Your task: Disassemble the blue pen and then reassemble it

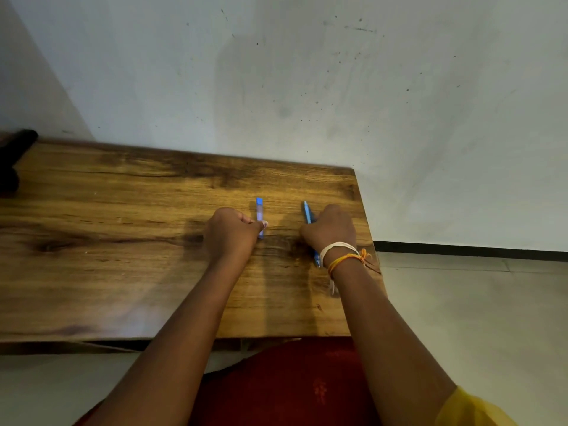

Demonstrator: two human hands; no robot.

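Red cloth (285, 385) fills the bottom edge nearest me, below the grainy wooden table (107, 241). From the head view I see my left hand (232, 233) curled, fingers pinching a slim clear pen cap (260, 216) with a blue end. My right hand (330, 230), thread bands (341, 256) at its wrist, is closed around the blue pen barrel (308, 212), which pokes out at both ends. Both pieces lie near the table's right end.
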